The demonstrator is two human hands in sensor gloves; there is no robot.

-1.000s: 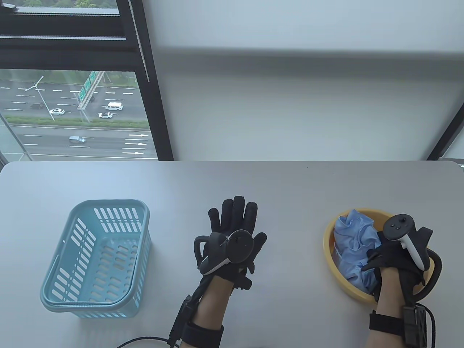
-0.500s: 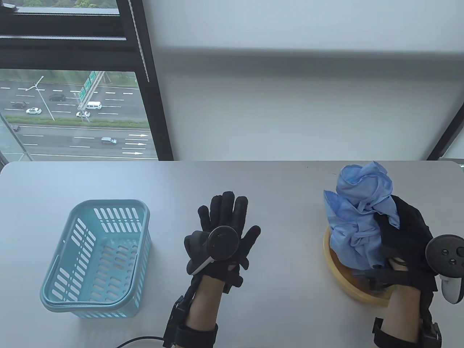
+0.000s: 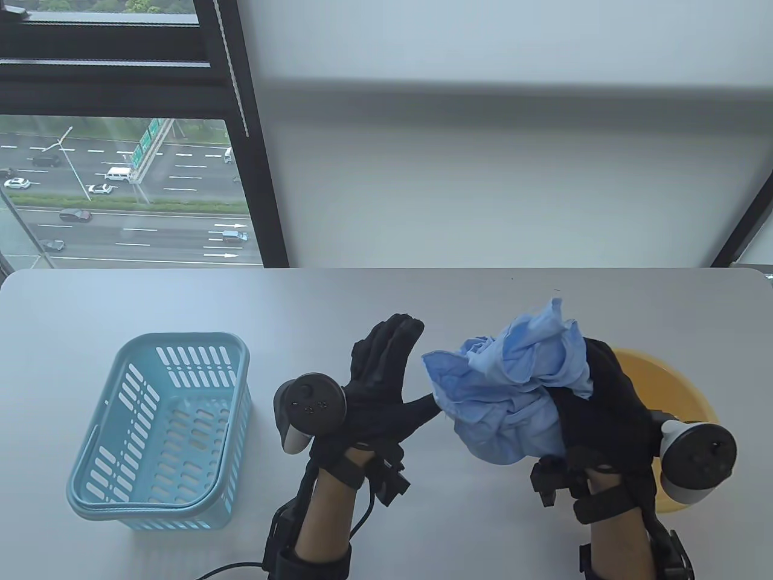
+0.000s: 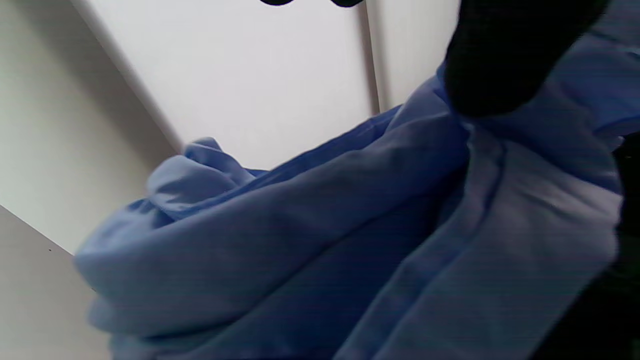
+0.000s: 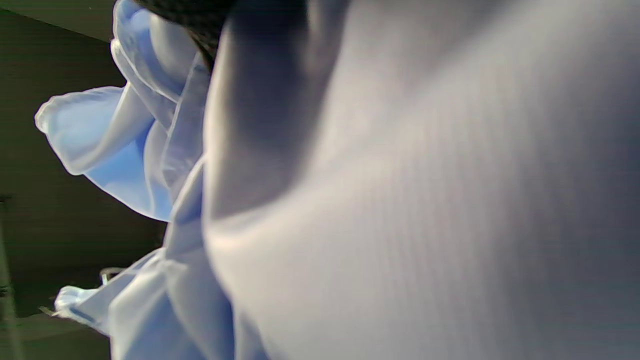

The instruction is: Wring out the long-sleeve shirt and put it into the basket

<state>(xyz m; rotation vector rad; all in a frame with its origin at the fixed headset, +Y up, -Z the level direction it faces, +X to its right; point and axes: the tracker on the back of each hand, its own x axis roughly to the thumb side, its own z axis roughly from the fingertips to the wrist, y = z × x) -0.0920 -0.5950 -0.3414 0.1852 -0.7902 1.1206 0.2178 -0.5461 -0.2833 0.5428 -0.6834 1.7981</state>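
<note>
Shirt (image 3: 513,393) (bunched) in right hand (image 3: 604,417)

Most of the right wrist view is being filled by the pale blue shirt (image 5: 400,200), seen very close and blurred. Lighter folds are being shown at the left against a dark background. Black gloved fingers (image 5: 200,12) are being glimpsed at the top edge, touching the cloth.
</note>
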